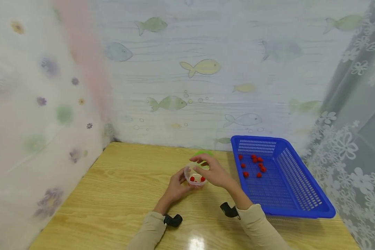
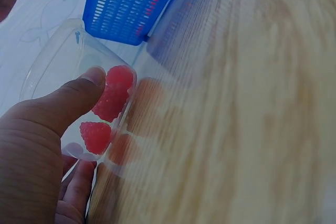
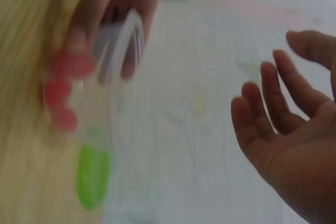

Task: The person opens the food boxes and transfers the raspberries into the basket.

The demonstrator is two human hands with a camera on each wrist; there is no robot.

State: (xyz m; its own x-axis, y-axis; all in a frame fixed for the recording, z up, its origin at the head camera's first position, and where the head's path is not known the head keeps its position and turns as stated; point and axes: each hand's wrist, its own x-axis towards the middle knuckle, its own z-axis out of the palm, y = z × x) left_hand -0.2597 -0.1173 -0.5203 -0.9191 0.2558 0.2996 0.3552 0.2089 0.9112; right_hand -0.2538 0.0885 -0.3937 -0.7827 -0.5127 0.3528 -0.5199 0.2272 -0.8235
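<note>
A clear plastic container (image 1: pixel 193 183) with several red raspberries (image 2: pixel 113 100) at its bottom is gripped by my left hand (image 1: pixel 175 190). The left thumb (image 2: pixel 79 95) lies along the near wall, and the other fingers reach round the far side. My right hand (image 1: pixel 217 173) is over the container's opening in the head view. In the right wrist view its fingers (image 3: pixel 283 114) are spread and slightly bent, apart from the container, with nothing in them. A bright green rounded object (image 3: pixel 93 177) shows behind the container.
To the right stands a blue perforated basket (image 1: pixel 303 177) with several raspberries (image 1: pixel 262 169) scattered towards its far left part. All this rests on a wooden table (image 1: pixel 112 194). Fish-patterned curtain (image 1: pixel 203 66) hangs along the table's back edge.
</note>
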